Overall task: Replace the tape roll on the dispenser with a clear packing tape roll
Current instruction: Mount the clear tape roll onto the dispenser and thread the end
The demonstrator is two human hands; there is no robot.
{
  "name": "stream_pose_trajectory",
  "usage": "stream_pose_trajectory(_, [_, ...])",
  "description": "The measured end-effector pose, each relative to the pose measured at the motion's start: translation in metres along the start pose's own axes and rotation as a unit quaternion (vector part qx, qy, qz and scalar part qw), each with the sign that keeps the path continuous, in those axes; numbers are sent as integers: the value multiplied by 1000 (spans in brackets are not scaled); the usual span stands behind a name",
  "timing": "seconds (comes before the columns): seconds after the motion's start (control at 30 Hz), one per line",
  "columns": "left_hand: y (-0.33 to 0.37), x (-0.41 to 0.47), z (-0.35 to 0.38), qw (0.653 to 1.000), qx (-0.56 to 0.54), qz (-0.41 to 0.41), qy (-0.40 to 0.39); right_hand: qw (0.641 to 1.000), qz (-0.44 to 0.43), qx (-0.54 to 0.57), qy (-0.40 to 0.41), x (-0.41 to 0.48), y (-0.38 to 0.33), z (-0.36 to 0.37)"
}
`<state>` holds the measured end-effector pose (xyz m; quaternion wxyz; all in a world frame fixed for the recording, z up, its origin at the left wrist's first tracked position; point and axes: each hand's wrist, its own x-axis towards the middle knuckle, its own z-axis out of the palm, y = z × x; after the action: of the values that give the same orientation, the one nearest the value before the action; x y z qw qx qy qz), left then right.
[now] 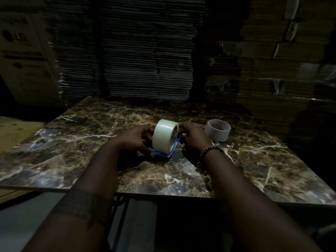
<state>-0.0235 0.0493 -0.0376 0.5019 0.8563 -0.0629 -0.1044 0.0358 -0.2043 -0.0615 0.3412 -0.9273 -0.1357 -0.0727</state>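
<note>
Now a clear tape roll (165, 136) was held upright on a blue dispenser (170, 151).
It was gripped by the left hand (135, 140); the dispenser was grasped by the right hand (193, 140) above the bench (254, 160).

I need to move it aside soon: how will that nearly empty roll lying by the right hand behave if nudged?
The spare roll lies flat on the marble table, so it should slide, not roll. It looks mostly core, so probably light. Its thin wall may flex if squeezed.
</note>
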Motion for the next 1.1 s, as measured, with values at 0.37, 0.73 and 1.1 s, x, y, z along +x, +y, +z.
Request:
stream_pose_trajectory(0.37, [14, -6, 19, 998, 60, 23, 4, 995, -29, -83, -44, -2, -11, -5])
stream_pose_trajectory(0.73, [10, -7, 10, 999, 38, 20, 33, 999, -10, -41, -21, 7, 4, 1])
stream_pose_trajectory(1.1, [5, -5, 7, 989, -6, 4, 150, 992, 93, -11, 81, -12, -9, -23])
